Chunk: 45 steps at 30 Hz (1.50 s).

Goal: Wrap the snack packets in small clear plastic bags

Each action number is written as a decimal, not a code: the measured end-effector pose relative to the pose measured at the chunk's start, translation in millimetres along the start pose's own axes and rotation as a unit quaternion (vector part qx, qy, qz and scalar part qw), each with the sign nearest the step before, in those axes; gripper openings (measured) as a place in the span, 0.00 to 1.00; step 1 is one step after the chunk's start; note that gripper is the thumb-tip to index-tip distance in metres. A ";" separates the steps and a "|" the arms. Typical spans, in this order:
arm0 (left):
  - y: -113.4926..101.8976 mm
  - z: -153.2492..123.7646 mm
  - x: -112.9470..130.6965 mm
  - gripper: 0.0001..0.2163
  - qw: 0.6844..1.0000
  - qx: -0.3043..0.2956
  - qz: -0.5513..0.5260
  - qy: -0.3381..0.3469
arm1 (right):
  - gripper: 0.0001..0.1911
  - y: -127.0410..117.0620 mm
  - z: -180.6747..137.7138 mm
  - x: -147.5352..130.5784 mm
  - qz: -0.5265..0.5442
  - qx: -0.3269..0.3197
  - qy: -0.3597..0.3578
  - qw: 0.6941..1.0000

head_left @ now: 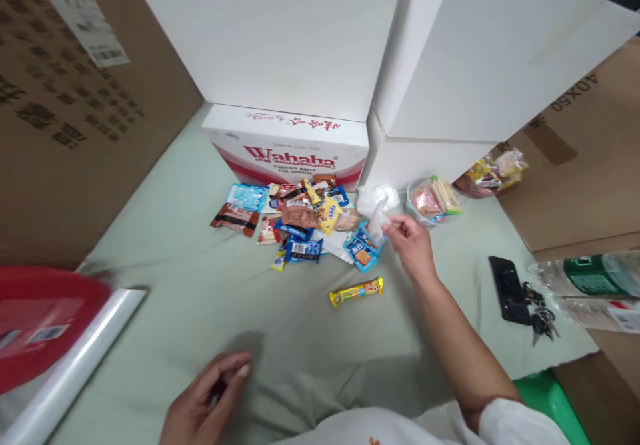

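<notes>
My right hand (410, 242) pinches a thin, translucent white plastic bag (379, 222) at the right end of a pile of wrapped snacks. Just below the bag lies a blue snack packet (363, 252). The pile holds brown packets (299, 214), a yellow cookie packet (327, 213), dark blue wrappers (304, 250) and a light blue packet (247, 197). A yellow snack bar (356, 292) lies apart, nearer to me. Low over the cloth at the front, my left hand (213, 395) has its fingers curled together with nothing visible in them.
A Wahaba-style white and red carton (290, 155) stands behind the pile. Right of it are a crumpled white bag (377, 198) and a tub of packets (425, 215). A phone (509, 290), keys (543, 318) and plastic bottles (590, 275) lie right; a red bag (45, 325) left.
</notes>
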State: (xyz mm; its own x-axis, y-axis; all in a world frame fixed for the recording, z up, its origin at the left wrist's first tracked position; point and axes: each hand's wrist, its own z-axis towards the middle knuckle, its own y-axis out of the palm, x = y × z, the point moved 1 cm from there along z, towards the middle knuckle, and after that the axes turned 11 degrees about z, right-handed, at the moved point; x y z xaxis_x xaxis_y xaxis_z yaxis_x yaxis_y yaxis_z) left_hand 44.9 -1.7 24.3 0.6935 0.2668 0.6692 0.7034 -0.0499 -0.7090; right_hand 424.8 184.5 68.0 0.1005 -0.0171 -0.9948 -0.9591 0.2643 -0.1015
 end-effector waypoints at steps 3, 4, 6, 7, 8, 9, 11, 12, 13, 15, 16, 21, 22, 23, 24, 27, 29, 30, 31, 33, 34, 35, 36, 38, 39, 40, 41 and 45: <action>16.2 10.0 41.3 0.20 0.996 -0.028 -0.089 0.004 | 0.23 33.6 -61.0 10.5 0.225 -0.053 0.168 0.958; 23.6 17.1 56.8 0.20 0.992 -0.018 -0.126 0.014 | 0.23 46.4 -78.9 13.7 0.260 -0.063 0.205 0.941; 39.2 34.4 83.3 0.26 0.978 -0.008 -0.207 0.033 | 0.23 68.0 -106.3 17.8 0.289 -0.080 0.241 0.923; 46.5 43.3 93.0 0.31 0.970 -0.024 -0.240 0.043 | 0.22 75.3 -115.3 18.7 0.291 -0.094 0.246 0.920; 52.7 51.7 100.0 0.35 0.964 -0.052 -0.255 0.053 | 0.21 79.8 -121.3 18.8 0.288 -0.110 0.246 0.919; 57.3 58.9 104.2 0.33 0.963 -0.076 -0.252 0.061 | 0.20 81.3 -124.5 18.4 0.283 -0.125 0.242 0.920; 61.4 69.7 105.4 0.25 0.963 -0.100 -0.245 0.061 | 0.21 76.3 -124.5 16.6 0.269 -0.131 0.226 0.927; 61.2 73.2 102.9 0.22 0.963 -0.094 -0.248 0.052 | 0.21 70.7 -122.4 15.4 0.263 -0.118 0.219 0.932; 60.1 75.7 99.0 0.20 0.962 -0.082 -0.258 0.038 | 0.22 63.9 -119.5 14.0 0.257 -0.097 0.212 0.938; 56.9 77.8 89.4 0.23 0.955 -0.059 -0.290 0.003 | 0.21 49.5 -112.8 10.4 0.249 -0.044 0.200 0.947; 55.3 77.7 85.1 0.24 0.951 -0.055 -0.303 -0.011 | 0.21 43.0 -109.4 7.9 0.250 -0.017 0.191 0.949; 40.1 74.3 85.5 0.42 0.959 -0.049 -0.274 0.061 | 0.21 29.0 -93.9 -11.4 0.309 0.059 0.139 0.939; 34.0 74.5 90.0 0.48 0.966 -0.022 -0.241 0.091 | 0.21 30.7 -92.4 -15.1 0.324 0.058 0.139 0.934; 27.2 74.8 95.2 0.50 0.972 0.016 -0.204 0.118 | 0.22 34.0 -92.1 -18.2 0.338 0.055 0.144 0.929; 20.5 75.1 100.5 0.49 0.974 0.054 -0.167 0.142 | 0.22 38.8 -93.2 -20.4 0.350 0.050 0.152 0.923; 9.9 72.4 113.9 0.32 0.967 0.054 -0.105 0.227 | 0.25 59.4 -105.0 -22.2 0.370 0.029 0.192 0.909; 14.2 67.3 116.3 0.21 0.953 -0.022 -0.102 0.285 | 0.26 73.0 -116.9 -20.3 0.363 0.000 0.229 0.903; 18.5 64.5 114.8 0.17 0.948 -0.053 -0.109 0.296 | 0.26 77.8 -122.1 -18.7 0.356 -0.020 0.247 0.901; 23.2 62.1 111.4 0.13 0.947 -0.069 -0.120 0.290 | 0.26 80.3 -126.1 -16.7 0.346 -0.042 0.264 0.899; 31.3 58.8 100.7 0.11 0.957 -0.081 -0.151 0.233 | 0.24 78.2 -129.0 -11.7 0.326 -0.075 0.284 0.898; 34.1 58.0 94.7 0.11 0.962 -0.088 -0.173 0.193 | 0.24 74.1 -128.1 -8.6 0.318 -0.082 0.288 0.899; 36.1 57.4 89.1 0.11 0.963 -0.100 -0.199 0.154 | 0.24 69.0 -126.5 -5.2 0.311 -0.085 0.289 0.901; 37.5 57.0 84.7 0.13 0.960 -0.113 -0.229 0.118 | 0.23 63.7 -124.8 -1.8 0.304 -0.084 0.284 0.905; 39.2 55.9 79.9 0.16 0.946 -0.128 -0.293 0.059 | 0.24 56.2 -123.7 4.9 0.284 -0.071 0.253 0.922; 40.0 54.9 79.7 0.17 0.937 -0.130 -0.321 0.037 | 0.25 55.3 -125.2 7.9 0.267 -0.069 0.227 0.934; 40.9 53.4 80.5 0.18 0.929 -0.131 -0.345 0.023 | 0.27 56.4 -128.0 10.7 0.244 -0.072 0.195 0.947; 41.7 51.6 82.0 0.19 0.921 -0.133 -0.366 0.015 | 0.29 59.3 -131.7 13.3 0.219 -0.082 0.166 0.958; 40.9 44.4 83.6 0.19 0.883 -0.149 -0.445 0.002 | 0.31 70.9 -142.2 24.5 0.162 -0.167 0.146 0.961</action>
State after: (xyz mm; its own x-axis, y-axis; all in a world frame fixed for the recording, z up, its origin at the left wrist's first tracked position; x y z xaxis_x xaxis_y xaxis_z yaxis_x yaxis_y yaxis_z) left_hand 124.7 61.3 41.4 -0.1554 0.3257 0.9326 0.9792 -0.0736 0.1888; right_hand 321.6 65.6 35.0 -0.2504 -0.2694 -0.9299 -0.9638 -0.0215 0.2658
